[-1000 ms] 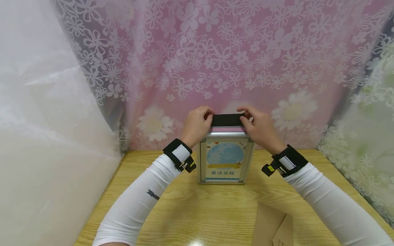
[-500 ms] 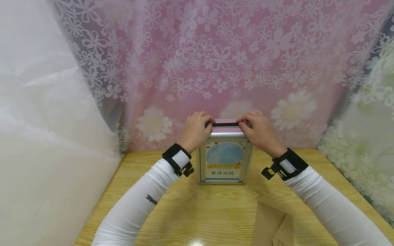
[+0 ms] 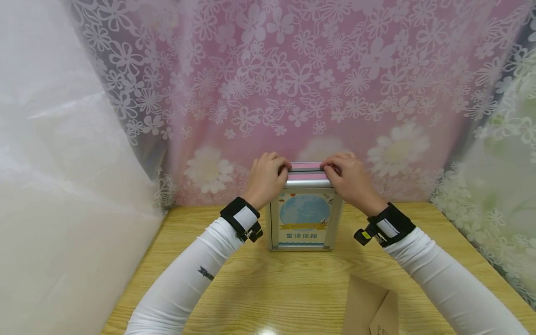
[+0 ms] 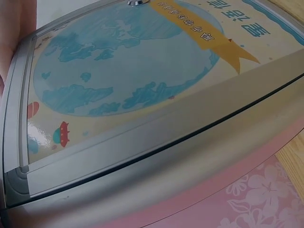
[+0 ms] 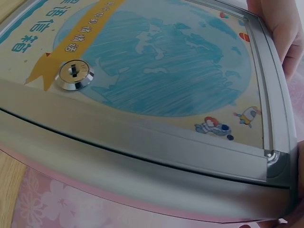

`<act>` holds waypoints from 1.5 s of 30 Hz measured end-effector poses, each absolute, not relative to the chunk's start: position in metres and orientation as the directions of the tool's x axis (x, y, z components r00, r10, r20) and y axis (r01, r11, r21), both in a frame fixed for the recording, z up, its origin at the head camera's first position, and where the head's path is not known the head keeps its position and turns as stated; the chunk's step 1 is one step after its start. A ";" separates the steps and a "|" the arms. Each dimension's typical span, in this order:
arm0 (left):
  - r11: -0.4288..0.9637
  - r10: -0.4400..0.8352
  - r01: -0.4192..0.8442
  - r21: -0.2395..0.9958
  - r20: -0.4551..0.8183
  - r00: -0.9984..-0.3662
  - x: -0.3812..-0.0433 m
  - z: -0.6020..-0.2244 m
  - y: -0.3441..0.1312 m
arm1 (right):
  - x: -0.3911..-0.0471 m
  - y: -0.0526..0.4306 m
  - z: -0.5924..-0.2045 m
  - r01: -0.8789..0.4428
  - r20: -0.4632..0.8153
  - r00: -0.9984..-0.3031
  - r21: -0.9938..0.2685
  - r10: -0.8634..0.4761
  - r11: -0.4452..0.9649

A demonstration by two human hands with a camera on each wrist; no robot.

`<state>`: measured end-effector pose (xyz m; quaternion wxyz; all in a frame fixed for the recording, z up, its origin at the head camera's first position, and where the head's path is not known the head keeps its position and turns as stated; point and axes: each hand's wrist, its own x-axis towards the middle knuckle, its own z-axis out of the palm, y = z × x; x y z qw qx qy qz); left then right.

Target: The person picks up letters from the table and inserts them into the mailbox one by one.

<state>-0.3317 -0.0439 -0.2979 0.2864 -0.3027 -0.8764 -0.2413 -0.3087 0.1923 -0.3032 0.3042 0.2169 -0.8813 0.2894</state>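
Note:
A silver-framed mailbox (image 3: 304, 209) with a pink top and a blue globe picture stands upright on the table. A thin grey flap (image 3: 307, 170) lies across its top, level with the pink strips. My left hand (image 3: 267, 179) pinches the flap's left end between thumb and curled fingers. At the other end, my right hand (image 3: 349, 179) holds the flap the same way. A round metal lock (image 5: 75, 74) shows on the mailbox's front in the right wrist view. Fingers hide the flap's two ends.
The wooden table (image 3: 243, 288) bears a brown kraft-paper envelope (image 3: 370, 302) near its front edge, right of the middle. Behind the mailbox hangs a pink flowered curtain (image 3: 259, 93). A white sheet (image 3: 75, 163) closes off the left side.
The black panel that stood up from the mailbox's top has tilted down and is out of sight; only a thin grey line shows. Both hands have come down slightly with it.

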 end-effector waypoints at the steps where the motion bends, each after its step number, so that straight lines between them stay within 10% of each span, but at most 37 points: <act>1: 0.697 0.390 0.672 0.251 0.653 -0.649 -0.331 -0.298 -0.044 | -0.308 0.192 -0.303 -0.561 0.665 -0.718 -0.376 -0.206 0.738; 21: 0.618 0.374 0.735 0.279 0.718 -0.587 -0.315 -0.298 -0.046 | -0.306 0.191 -0.305 -0.586 0.696 -0.696 -0.407 -0.178 0.700; 36: 0.496 0.502 0.868 -0.019 0.822 -0.269 -0.278 -0.317 -0.025 | -0.284 0.212 -0.306 -0.611 0.743 -0.654 -0.407 -0.143 0.679; 45: 0.455 0.603 0.890 -0.035 0.747 -0.280 -0.256 -0.356 -0.008 | -0.265 0.231 -0.315 -0.578 0.717 -0.683 -0.414 -0.140 0.703</act>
